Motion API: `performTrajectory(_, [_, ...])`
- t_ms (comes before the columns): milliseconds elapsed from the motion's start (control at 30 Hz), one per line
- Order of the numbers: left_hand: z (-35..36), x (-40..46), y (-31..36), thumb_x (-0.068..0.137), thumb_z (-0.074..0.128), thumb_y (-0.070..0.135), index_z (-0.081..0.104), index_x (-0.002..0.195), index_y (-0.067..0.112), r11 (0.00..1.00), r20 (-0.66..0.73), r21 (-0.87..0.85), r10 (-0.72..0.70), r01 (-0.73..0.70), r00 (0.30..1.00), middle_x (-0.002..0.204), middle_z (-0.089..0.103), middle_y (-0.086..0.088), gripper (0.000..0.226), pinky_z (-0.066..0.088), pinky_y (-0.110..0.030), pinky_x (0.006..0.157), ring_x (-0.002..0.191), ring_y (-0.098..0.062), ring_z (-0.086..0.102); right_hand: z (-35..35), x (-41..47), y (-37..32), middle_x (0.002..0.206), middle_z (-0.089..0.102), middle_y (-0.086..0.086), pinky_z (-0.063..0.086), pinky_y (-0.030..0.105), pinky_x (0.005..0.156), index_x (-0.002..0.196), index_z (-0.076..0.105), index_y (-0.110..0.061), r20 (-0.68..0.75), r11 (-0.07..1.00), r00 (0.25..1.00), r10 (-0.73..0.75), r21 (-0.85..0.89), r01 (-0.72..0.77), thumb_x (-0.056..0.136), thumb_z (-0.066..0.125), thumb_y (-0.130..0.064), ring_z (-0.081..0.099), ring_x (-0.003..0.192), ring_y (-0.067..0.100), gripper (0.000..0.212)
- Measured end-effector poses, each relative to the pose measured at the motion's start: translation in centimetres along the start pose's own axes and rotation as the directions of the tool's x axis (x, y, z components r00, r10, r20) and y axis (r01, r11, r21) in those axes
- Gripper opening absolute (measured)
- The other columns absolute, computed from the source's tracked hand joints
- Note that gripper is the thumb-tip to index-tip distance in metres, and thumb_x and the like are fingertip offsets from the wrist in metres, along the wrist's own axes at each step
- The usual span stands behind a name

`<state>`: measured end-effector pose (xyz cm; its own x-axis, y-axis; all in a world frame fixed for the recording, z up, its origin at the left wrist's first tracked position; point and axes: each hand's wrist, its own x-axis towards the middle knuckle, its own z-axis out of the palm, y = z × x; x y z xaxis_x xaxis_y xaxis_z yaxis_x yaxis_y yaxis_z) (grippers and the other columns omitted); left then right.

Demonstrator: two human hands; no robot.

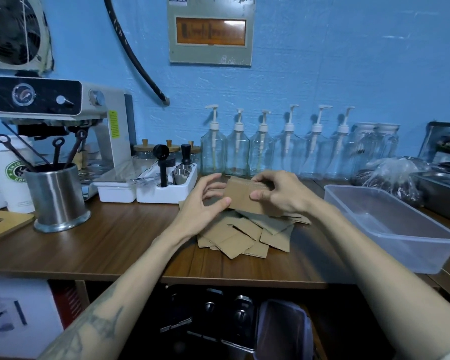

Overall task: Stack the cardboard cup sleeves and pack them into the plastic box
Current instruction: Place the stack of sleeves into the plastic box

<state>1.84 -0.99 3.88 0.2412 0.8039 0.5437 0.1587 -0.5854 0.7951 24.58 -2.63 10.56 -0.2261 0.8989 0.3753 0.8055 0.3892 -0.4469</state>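
A small stack of flat brown cardboard cup sleeves (240, 194) is held upright above the wooden counter. My right hand (276, 193) grips its right end, thumb in front and fingers over the top edge. My left hand (202, 203) pinches its left end, thumb at the lower corner and fingers behind. Below them a loose pile of several more sleeves (247, 236) lies scattered on the counter. The clear plastic box (426, 253) stands empty on the right, apart from both hands.
A steel utensil cup (57, 201) and a white paper cup (8, 175) stand left, in front of an espresso machine (63, 110). A white tray of tools (166, 190) and a row of glass pump bottles (276, 149) line the back. A steel pan (439, 201) sits far right.
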Motion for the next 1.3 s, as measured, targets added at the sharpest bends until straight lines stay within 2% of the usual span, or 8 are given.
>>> performTrajectory(167, [2.8, 1.9, 1.9, 0.091, 0.068, 0.025, 0.046, 0.136, 0.019, 1.0, 0.072, 0.004, 0.019, -0.019, 0.997, 0.126, 0.061, 0.005, 0.051, 0.048, -0.024, 0.098, 0.111, -0.004, 0.061, -6.3, -2.1, 2.7, 0.096, 0.068, -0.007, 0.045, 0.029, 0.079, 0.1, 0.064, -0.026, -0.075, 0.996, 0.994, 0.077, 0.051, -0.074, 0.086, 0.075, -0.034, 0.062, 0.094, 0.016, 0.02])
performTrajectory(300, [7.4, 2.9, 2.7, 0.093, 0.065, 0.017, 0.054, 0.125, 0.02, 0.999, 0.145, -0.022, 0.03, -0.027, 0.989, 0.121, 0.064, 0.003, 0.034, 0.05, -0.02, 0.093, 0.107, -0.004, 0.063, -10.5, -4.9, 5.8, 0.095, 0.068, -0.001, 0.048, 0.032, 0.08, 0.098, 0.063, -0.025, -0.174, 0.988, 0.972, 0.157, 0.023, -0.156, 0.085, 0.076, -0.028, 0.064, 0.093, 0.022, 0.018])
performTrajectory(433, [12.8, 3.6, 3.9, 0.095, 0.061, 0.015, 0.06, 0.121, 0.014, 0.997, 0.21, -0.069, 0.052, -0.038, 0.976, 0.12, 0.063, 0.005, 0.026, 0.05, -0.013, 0.084, 0.098, 0.008, 0.062, -13.5, -8.5, 8.3, 0.1, 0.067, 0.007, 0.044, 0.019, 0.068, 0.105, 0.064, -0.01, -0.226, 0.971, 0.945, 0.237, 0.014, -0.24, 0.088, 0.073, -0.02, 0.061, 0.089, 0.02, 0.022])
performTrajectory(600, [18.6, 4.7, 5.7, 0.095, 0.063, 0.024, 0.06, 0.12, 0.02, 0.99, 0.255, -0.129, -0.023, 0.058, 0.967, 0.124, 0.065, 0.002, 0.026, 0.048, -0.022, 0.093, 0.107, -0.008, 0.064, -15.3, -11.1, 10.9, 0.102, 0.069, 0.008, 0.048, 0.032, 0.076, 0.106, 0.064, -0.011, -0.262, 0.951, 0.921, 0.289, -0.031, -0.307, 0.087, 0.074, -0.024, 0.065, 0.094, 0.024, 0.025])
performTrajectory(733, [21.5, 4.8, 7.0, 0.093, 0.063, 0.04, 0.034, 0.144, 0.019, 0.984, 0.349, -0.051, -0.144, 0.172, 0.926, 0.128, 0.05, 0.008, 0.062, 0.042, -0.018, 0.084, 0.117, -0.005, 0.049, -15.4, -11.5, 12.5, 0.101, 0.068, 0.005, 0.05, 0.038, 0.084, 0.102, 0.062, -0.018, -0.26, 0.931, 0.913, 0.316, -0.103, -0.351, 0.086, 0.074, -0.03, 0.064, 0.095, 0.024, 0.023])
performTrajectory(867, [23.0, 5.1, 6.1, 0.082, 0.068, 0.047, 0.018, 0.152, 0.023, 0.962, 0.424, -0.034, -0.233, 0.272, 0.875, 0.154, 0.032, 0.002, 0.089, 0.03, -0.029, 0.109, 0.141, -0.012, 0.031, -15.1, -11.0, 13.7, 0.1, 0.066, -0.003, 0.045, 0.035, 0.085, 0.1, 0.06, -0.027, -0.206, 0.904, 0.916, 0.343, -0.193, -0.382, 0.085, 0.074, -0.036, 0.061, 0.096, 0.02, 0.023])
performTrajectory(1067, [22.6, 5.3, 5.6, 0.067, 0.064, 0.045, 0.028, 0.15, 0.022, 0.953, 0.421, -0.084, -0.231, 0.291, 0.877, 0.152, 0.038, 0.001, 0.093, 0.032, -0.038, 0.116, 0.138, -0.011, 0.038, -13.4, -8.9, 15.1, 0.105, 0.062, -0.006, 0.036, 0.041, 0.102, 0.113, 0.062, -0.023, -0.084, 0.868, 0.933, 0.35, -0.346, -0.357, 0.082, 0.075, -0.043, 0.055, 0.104, 0.018, 0.04])
performTrajectory(1300, [22.2, 5.5, 4.9, 0.086, 0.06, 0.02, 0.03, 0.15, 0.015, 0.949, 0.439, -0.132, -0.204, 0.287, 0.875, 0.145, 0.045, 0.005, 0.07, 0.035, -0.027, 0.11, 0.124, -0.004, 0.046, -11.6, -5.7, 17.7, 0.118, 0.066, -0.004, 0.028, 0.043, 0.105, 0.111, 0.064, -0.027, 0.024, 0.848, 0.916, 0.4, -0.389, -0.36, 0.081, 0.076, -0.044, 0.056, 0.117, 0.021, 0.037])
